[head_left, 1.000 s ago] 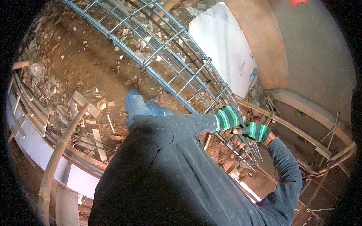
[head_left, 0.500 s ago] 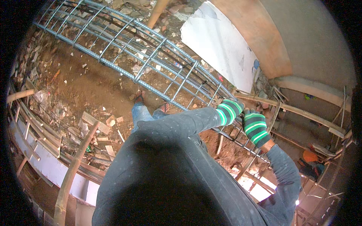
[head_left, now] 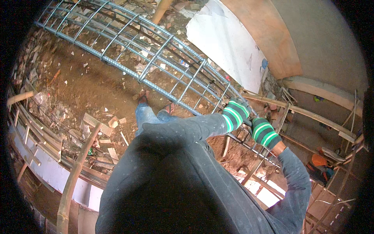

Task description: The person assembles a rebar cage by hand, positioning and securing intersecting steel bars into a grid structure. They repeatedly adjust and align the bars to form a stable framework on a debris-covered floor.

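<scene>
A long rebar cage (head_left: 141,80), made of ribbed steel bars and square stirrups, runs slantwise from the upper left to below my hands. Both hands wear green, black and white striped gloves. My left hand (head_left: 236,114) is closed around the cage's upper bars near a stirrup. Just right of it, my right hand (head_left: 265,132) is closed at the same stretch of steel. A short dark piece shows between the two gloves. The gloves hide what the right fingers hold, and I cannot tell if it is a tool.
Rubble and wood scraps (head_left: 97,124) litter the dirt floor around my feet. A white board (head_left: 228,43) lies beyond the cage, beside a brown sheet (head_left: 269,35). A bamboo pole (head_left: 74,183) stands at the lower left. Timber rails (head_left: 307,114) cross on the right.
My hands have shifted slightly, the right one a little downward and away from the left. More of the dark piece between the gloves shows. The cage stays nearly in place.
</scene>
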A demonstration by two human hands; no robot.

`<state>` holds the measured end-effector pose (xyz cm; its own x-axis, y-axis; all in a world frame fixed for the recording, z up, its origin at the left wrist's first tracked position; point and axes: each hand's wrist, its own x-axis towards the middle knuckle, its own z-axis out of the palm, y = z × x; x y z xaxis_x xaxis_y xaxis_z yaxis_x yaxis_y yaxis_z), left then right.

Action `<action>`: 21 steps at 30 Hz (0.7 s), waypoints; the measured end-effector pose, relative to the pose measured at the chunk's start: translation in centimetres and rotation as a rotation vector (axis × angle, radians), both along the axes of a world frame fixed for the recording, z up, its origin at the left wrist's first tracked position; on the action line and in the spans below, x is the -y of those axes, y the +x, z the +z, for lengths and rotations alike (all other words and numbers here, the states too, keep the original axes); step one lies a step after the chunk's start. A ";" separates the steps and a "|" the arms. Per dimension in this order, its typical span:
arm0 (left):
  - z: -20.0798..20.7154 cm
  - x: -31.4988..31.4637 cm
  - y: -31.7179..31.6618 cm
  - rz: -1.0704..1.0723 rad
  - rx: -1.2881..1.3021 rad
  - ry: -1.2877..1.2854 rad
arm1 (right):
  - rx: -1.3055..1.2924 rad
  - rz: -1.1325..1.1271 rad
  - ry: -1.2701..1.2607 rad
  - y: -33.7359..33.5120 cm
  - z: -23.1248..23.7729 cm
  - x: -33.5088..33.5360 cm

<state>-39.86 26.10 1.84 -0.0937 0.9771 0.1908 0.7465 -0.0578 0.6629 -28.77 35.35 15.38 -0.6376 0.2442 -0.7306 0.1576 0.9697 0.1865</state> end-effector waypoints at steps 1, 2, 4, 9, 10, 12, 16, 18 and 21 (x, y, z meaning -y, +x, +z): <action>-0.3 0.4 0.4 0.010 0.049 0.051 | 0.020 -0.316 -0.156 -0.1 0.0 -0.2; -0.6 0.8 0.9 0.048 0.076 0.129 | 0.117 -0.649 -0.297 -0.4 0.1 -0.6; -1.1 1.2 1.6 -0.068 0.153 0.145 | 0.276 -1.287 -0.527 -0.8 0.4 -1.0; -2.3 1.6 0.6 -0.078 0.194 0.321 | 0.187 -1.519 -0.933 -1.1 2.0 1.0; -2.2 1.4 0.3 -0.090 0.242 0.279 | 0.064 -1.309 -0.791 -1.2 2.4 1.6; -1.5 1.0 -0.4 -0.145 0.240 0.160 | -0.145 -0.878 -0.541 -1.5 3.1 3.0; -0.3 -0.1 -1.3 -0.280 0.288 -0.097 | -0.343 -0.177 0.071 -1.2 2.2 5.3; -0.2 -0.3 -1.7 -0.261 0.333 -0.053 | -0.195 -0.054 0.239 -0.9 0.7 5.4; -0.7 -0.1 -2.2 -0.343 0.548 -0.084 | -0.149 -0.242 0.090 -0.2 -0.4 3.9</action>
